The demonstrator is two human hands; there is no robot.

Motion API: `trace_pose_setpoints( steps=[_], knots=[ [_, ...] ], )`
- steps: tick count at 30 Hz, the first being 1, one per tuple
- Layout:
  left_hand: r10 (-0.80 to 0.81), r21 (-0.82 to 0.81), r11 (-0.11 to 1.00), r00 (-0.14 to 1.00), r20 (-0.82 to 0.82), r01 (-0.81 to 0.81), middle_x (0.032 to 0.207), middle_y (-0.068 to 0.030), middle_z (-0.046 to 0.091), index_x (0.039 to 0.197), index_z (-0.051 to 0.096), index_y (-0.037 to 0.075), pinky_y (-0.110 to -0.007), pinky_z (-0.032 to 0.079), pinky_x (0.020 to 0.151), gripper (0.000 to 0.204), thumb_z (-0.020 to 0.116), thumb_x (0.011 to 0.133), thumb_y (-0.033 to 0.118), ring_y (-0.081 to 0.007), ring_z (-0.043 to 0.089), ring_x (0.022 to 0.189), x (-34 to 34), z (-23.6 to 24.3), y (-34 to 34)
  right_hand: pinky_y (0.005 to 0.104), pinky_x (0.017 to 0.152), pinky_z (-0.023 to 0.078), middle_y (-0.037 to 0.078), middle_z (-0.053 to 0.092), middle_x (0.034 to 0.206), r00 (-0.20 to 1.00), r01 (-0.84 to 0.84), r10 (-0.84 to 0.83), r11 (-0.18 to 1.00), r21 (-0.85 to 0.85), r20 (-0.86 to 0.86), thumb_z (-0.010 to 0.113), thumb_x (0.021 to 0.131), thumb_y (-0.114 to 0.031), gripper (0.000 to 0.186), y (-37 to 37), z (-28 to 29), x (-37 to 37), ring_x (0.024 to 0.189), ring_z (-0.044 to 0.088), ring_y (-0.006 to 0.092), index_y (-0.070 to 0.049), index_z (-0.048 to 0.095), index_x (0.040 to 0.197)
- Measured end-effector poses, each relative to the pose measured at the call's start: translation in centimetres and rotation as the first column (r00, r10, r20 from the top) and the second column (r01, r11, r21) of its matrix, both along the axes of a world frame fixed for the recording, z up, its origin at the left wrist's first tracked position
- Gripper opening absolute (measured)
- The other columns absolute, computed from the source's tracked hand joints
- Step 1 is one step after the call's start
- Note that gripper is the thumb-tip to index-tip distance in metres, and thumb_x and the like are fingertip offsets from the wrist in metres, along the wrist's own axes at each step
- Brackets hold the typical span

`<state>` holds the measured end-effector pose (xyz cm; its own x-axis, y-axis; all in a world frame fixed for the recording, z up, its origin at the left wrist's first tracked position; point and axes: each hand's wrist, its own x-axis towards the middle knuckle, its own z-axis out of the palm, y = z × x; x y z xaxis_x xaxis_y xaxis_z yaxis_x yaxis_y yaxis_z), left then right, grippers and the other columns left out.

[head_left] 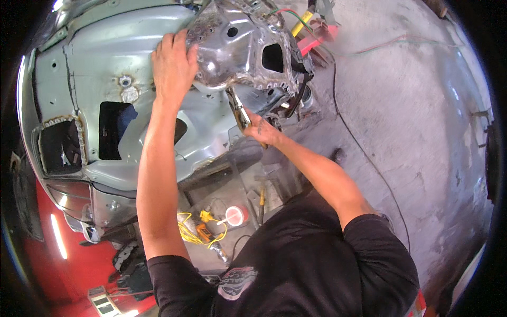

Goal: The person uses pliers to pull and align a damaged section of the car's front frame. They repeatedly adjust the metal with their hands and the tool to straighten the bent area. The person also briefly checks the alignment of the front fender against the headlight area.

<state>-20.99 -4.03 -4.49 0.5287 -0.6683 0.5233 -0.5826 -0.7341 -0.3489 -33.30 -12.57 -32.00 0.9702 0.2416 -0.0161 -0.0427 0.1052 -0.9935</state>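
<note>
My left hand (175, 66) lies with fingers stretched out on the pale grey-green car body panel (150, 34), and its thumb side is against the edge of a bare metal piece (227, 50). That shaped piece has round holes, a large squarish opening and a row of weld marks along its lower edge. My right hand (260, 129) grips what look like locking pliers (240, 108) by the handles. Their jaws reach up to the lower edge of the bare metal, and whether they clamp it I cannot tell.
Red and yellow stand parts (317, 39) are beyond the metal piece. A black cable (364, 150) runs across the grey concrete floor. Below the car body are a hammer (262, 201), a white-and-red tub (236, 215) and an orange power tool (205, 232) with yellow cord.
</note>
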Motion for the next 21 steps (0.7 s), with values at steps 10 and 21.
trace_pose_setpoints(
  steps=[10,21],
  knots=[
    [0.084,0.162,0.982,0.992,0.097,-0.099,0.107,-0.0138,0.062,0.111,0.059,0.003,-0.049,0.043,0.088,0.023,0.057,0.093,0.016,-0.0343,0.059,0.104,2.6,0.0,-1.4,0.0395,0.090,0.049,0.027,0.055,0.136,0.958,0.191,-0.176,0.980,-0.046,0.226,0.055,0.076,-0.004,0.093,0.6,-1.5,1.0,0.095,0.064,0.0320,-0.020,0.016,0.160],
    [0.058,0.207,0.974,0.989,0.139,-0.086,0.105,-0.0115,0.063,0.110,0.057,0.005,-0.049,0.043,0.087,0.021,0.057,0.093,0.016,-0.0325,0.059,0.101,3.0,-0.3,-1.1,0.0433,0.110,0.039,0.029,0.051,0.137,0.956,0.174,-0.194,0.979,0.108,0.220,0.047,0.077,0.003,0.088,1.6,-1.9,2.3,0.129,0.050,0.0427,-0.020,0.021,0.158]
  ],
)
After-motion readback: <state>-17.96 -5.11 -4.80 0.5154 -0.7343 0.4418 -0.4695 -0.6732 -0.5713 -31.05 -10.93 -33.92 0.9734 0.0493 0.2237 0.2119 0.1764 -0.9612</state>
